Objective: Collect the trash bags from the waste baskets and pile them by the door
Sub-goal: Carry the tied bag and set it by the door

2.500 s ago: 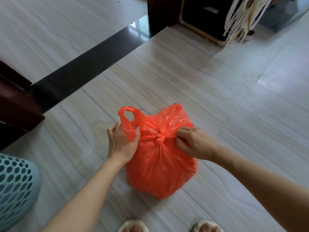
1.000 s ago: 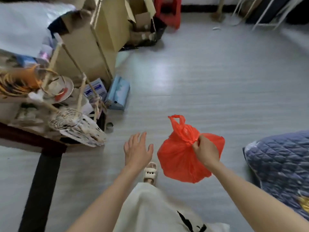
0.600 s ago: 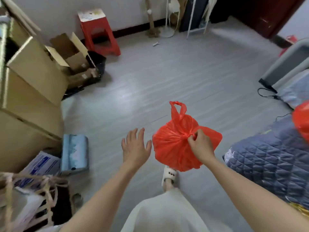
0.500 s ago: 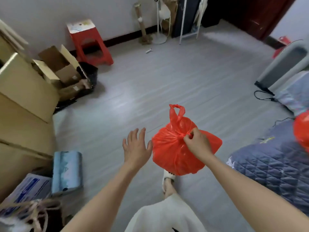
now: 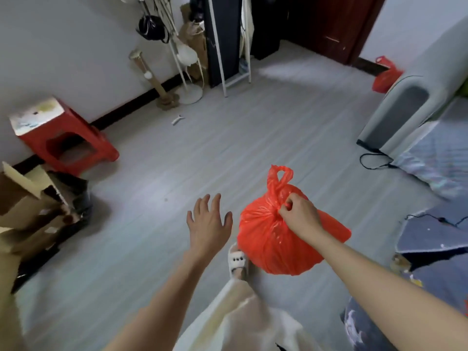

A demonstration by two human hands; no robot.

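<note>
1. A full orange bag (image 5: 276,239) is held in the air above the floor (image 5: 228,153), in front of the person; its neck is knotted and one handle loop stands up above the knot.
2. The right hand (image 5: 300,215) is closed on the bag's neck at the knot, fingers pinched into the plastic; this grip carries the whole bag.
3. The left hand (image 5: 209,224) is spread flat with fingers apart, just beside the bag and not touching it; nothing is held in it.
4. The bag's contents cannot be made out through the plastic.
5. A second orange bag (image 5: 385,76) is seen on the floor at the far right, near the dark red door (image 5: 336,24); its lower part is hidden behind a grey bed end (image 5: 405,107).
6. Open cardboard boxes (image 5: 33,211) are seen at the left edge, cut off by the frame; what is in them is blurred.
7. A red stool (image 5: 68,140) stands against the wall behind the boxes, with a pale sheet lying on its seat.
8. A sandalled foot (image 5: 236,259) is partly covered by the bag and a pale trouser leg (image 5: 243,323).
9. A blue quilt (image 5: 435,239) is cut off at the right edge.
10. The items hung on the white stand (image 5: 182,59) by the wall are too blurred to tell.
</note>
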